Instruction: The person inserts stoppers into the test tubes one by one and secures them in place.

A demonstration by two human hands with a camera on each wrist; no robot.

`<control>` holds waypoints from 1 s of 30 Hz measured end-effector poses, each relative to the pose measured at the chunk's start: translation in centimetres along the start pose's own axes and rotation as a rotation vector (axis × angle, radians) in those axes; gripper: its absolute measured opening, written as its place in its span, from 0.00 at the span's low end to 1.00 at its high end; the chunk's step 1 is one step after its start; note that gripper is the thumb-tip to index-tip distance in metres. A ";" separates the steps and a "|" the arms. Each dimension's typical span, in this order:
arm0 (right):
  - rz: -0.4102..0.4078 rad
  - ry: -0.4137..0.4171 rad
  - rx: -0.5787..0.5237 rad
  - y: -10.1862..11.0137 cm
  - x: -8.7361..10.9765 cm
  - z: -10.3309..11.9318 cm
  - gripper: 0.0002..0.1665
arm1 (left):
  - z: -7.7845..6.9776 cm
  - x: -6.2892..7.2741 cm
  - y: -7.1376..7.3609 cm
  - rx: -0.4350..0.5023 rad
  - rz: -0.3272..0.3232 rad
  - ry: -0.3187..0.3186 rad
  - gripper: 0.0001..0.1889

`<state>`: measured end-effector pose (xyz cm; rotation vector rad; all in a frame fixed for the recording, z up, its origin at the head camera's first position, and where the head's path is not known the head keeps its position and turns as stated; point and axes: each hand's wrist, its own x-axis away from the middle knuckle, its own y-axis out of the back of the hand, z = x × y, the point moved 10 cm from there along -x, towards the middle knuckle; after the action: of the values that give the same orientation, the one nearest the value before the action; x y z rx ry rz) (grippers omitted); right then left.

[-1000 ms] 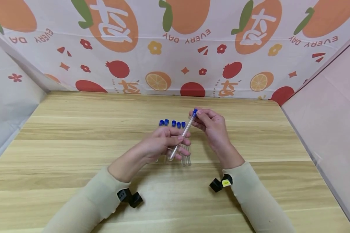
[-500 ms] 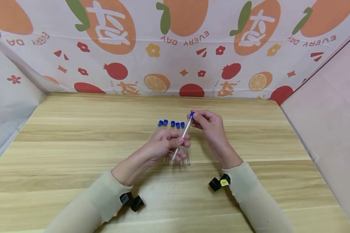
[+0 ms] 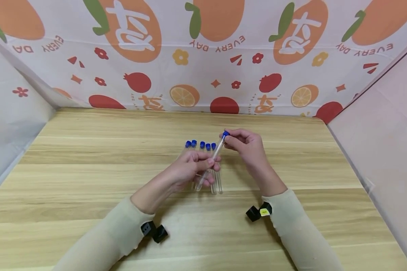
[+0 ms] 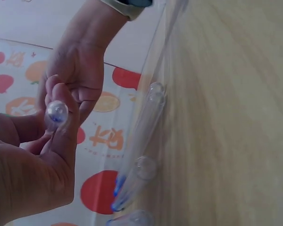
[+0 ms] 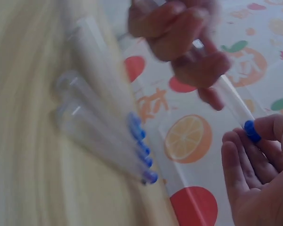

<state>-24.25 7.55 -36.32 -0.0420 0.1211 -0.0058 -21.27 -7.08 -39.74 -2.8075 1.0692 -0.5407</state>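
Observation:
A clear test tube (image 3: pixel 218 151) with a blue cap (image 3: pixel 225 133) slants above the table, cap end up and to the right. My left hand (image 3: pixel 190 167) pinches its glass between thumb and fingers. At the top, the thumb and fingers of my right hand (image 3: pixel 245 146) grip the cap, which sits on the tube's mouth in the right wrist view. The left wrist view shows the tube's rounded bottom (image 4: pixel 56 112) end-on. Below my left hand several more blue-capped test tubes (image 3: pixel 214 186) lie side by side on the table, partly hidden by that hand.
The wood-grain table (image 3: pixel 88 162) extends around the tubes. A fruit-print cloth (image 3: pixel 210 60) hangs along its back edge, with pale cloth walls at both sides. Small black cameras sit on the left wrist (image 3: pixel 154 230) and the right wrist (image 3: pixel 259 211).
Both hands keep their hold on the same tube and its cap. Since a second ago, the cap end has dipped slightly; the tubes on the table lie as before.

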 end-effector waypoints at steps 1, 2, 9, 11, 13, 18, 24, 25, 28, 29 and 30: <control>0.008 -0.012 -0.034 0.1 0.0 0.0 0.14 | -0.1 0.0 -0.1 -0.019 0.006 -0.017 0.15; 0.008 -0.022 -0.065 0.3 0.0 0.1 0.14 | -0.3 0.1 -0.2 -0.041 0.014 -0.040 0.15; -0.017 0.016 -0.087 0.8 -0.2 0.9 0.17 | -1.6 0.5 -0.5 -0.140 0.008 -0.177 0.14; -0.037 0.059 -0.054 0.7 -0.1 1.2 0.18 | -1.8 0.6 -0.5 -0.157 -0.013 -0.200 0.14; -0.066 0.112 -0.013 0.6 0.0 1.5 0.17 | -2.0 0.7 -0.5 -0.175 -0.033 -0.216 0.14; -0.109 0.232 0.083 0.1 0.5 2.2 0.14 | -1.9 0.5 -0.3 -0.223 -0.070 -0.237 0.14; -0.034 0.145 0.041 -0.4 0.4 1.3 0.11 | -1.6 0.4 -0.2 -0.251 -0.082 -0.235 0.13; -0.011 0.113 0.011 -0.5 0.4 1.0 0.10 | -1.6 0.5 -0.2 -0.257 -0.083 -0.239 0.12; 0.040 0.044 -0.080 -0.8 0.3 0.4 0.08 | -1.7 0.4 -0.1 -0.275 -0.097 -0.248 0.12; 0.049 0.034 -0.099 -0.9 0.2 0.3 0.09 | -1.7 0.4 0.0 -0.274 -0.105 -0.251 0.12; 0.050 0.032 -0.108 -0.9 0.2 0.3 0.10 | -1.8 0.4 0.2 -0.269 -0.115 -0.251 0.12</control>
<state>-24.02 6.68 -36.05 -0.1470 0.1539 0.0498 -21.72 -7.38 -38.03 -3.0736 1.0002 -0.0477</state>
